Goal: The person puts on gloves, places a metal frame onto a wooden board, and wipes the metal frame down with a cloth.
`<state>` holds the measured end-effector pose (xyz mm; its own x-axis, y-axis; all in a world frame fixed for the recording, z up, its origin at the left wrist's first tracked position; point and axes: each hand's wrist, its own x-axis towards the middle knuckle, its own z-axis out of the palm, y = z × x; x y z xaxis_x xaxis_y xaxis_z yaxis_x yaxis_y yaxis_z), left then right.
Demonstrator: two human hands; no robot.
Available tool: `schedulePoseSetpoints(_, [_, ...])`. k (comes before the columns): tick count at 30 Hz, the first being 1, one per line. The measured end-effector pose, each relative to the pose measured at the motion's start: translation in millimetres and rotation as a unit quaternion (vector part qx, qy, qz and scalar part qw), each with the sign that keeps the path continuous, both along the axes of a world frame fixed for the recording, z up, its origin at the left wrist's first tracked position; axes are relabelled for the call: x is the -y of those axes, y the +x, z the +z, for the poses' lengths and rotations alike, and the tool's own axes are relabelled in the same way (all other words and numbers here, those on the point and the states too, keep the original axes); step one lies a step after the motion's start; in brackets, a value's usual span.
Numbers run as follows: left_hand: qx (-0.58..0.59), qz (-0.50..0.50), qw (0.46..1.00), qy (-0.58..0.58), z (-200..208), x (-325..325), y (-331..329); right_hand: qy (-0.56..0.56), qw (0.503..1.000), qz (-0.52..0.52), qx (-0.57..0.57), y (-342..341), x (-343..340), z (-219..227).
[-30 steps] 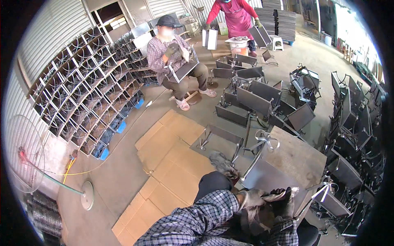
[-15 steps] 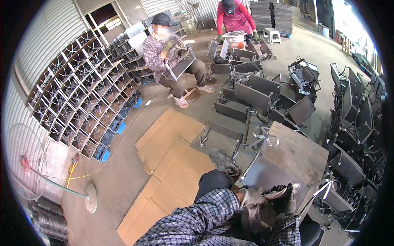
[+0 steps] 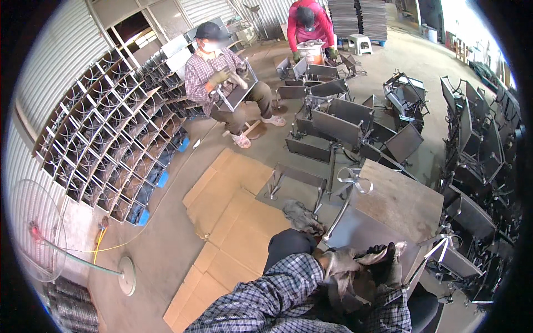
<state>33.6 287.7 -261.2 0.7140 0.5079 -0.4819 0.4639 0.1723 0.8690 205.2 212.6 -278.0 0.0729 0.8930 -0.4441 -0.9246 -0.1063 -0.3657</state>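
My gloved hands are close together over my lap, at the near edge of a dark grey metal panel (image 3: 355, 230) with tubular legs. My left hand (image 3: 340, 262) is closed on a dirty grey rag (image 3: 355, 289), whose folds hang down between my hands. Beside it my right hand (image 3: 393, 265), with dark patches on its glove, is bent round the upper part of the same cloth. Glove and rag are alike in colour, so the fingertips are partly hidden. Pale strap loops (image 3: 355, 180) stick up at the panel's far corner; another white strap (image 3: 443, 247) is by its right side.
A wooden board (image 3: 397, 191) lies beyond the panel. Flattened cardboard (image 3: 239, 222) covers floor to the left, near a crumpled rag (image 3: 302, 216). Stacked metal frames (image 3: 483, 150) crowd the right. Two co-workers sit or bend ahead, one holding a frame (image 3: 239, 91). A fan (image 3: 126, 275) stands left.
My hands have shifted slightly over the rag, staying close together. The seated co-worker has lowered their hands to the frame; the one in pink bends lower. The view has tilted slightly.
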Motion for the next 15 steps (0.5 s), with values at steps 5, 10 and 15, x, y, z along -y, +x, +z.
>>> schedulePoseSetpoints(5, [0.013,0.01,1.0,-0.019,-15.4,2.0,-0.9,0.003,1.0,0.002,0.016,-1.6,-0.7,6.3])
schedulePoseSetpoints(10, [0.003,0.006,1.0,-0.013,8.0,2.3,0.6,-0.002,0.999,-0.008,0.033,1.9,0.6,-0.7])
schedulePoseSetpoints(15, [0.018,0.009,1.0,0.01,-14.4,1.3,-1.5,-0.007,0.999,0.006,0.039,-1.4,0.0,6.5])
